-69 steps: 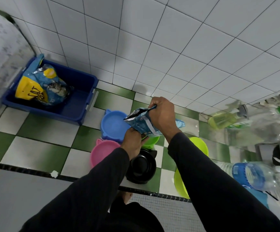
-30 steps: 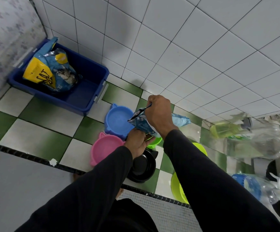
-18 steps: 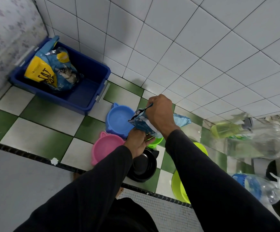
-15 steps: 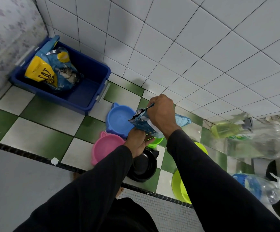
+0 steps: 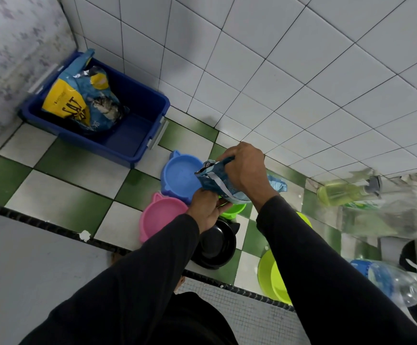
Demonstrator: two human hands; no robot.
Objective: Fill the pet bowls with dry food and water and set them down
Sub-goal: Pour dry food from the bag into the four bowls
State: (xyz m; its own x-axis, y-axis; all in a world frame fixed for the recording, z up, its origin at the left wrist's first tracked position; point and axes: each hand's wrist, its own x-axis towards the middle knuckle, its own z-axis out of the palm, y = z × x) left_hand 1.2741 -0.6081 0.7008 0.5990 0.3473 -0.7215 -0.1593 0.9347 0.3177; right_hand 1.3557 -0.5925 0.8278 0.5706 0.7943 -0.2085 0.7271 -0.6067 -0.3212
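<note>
Far to the left of both hands and well apart from them, the blue bin [image 5: 137,135] stands against the wall with a big cat food bag [image 5: 83,105] leaning inside it; this one is not touched. On the right side, away from the fingers, several clear bottles [image 5: 386,215] lie or lean near the wall. Under and beside the hands the bowls sit close together on the green and white floor: the lime basin [image 5: 274,282] below the right forearm, the black bowl [image 5: 217,242] just under the left wrist, the blue bowl [image 5: 180,175] just left of the fingertips, the pink bowl [image 5: 160,217] left of the left hand, and a small green bowl [image 5: 235,209] mostly hidden under the hands. All the bowls that I can see inside look empty. The small food pouch [image 5: 217,180] is in the air between the two hands, its open mouth turned toward the blue bowl. The right hand [image 5: 246,170] has its fingers curled tightly around the top of the pouch, and the left hand [image 5: 206,207] grasps its lower end from below. I think the main risk is spilling: if the pouch is tipped too quickly, or its crumpled mouth opens unevenly, the dry food may jump over the rim and scatter on the tiles or fall into the neighbour bowls, because they stand so close.
</note>
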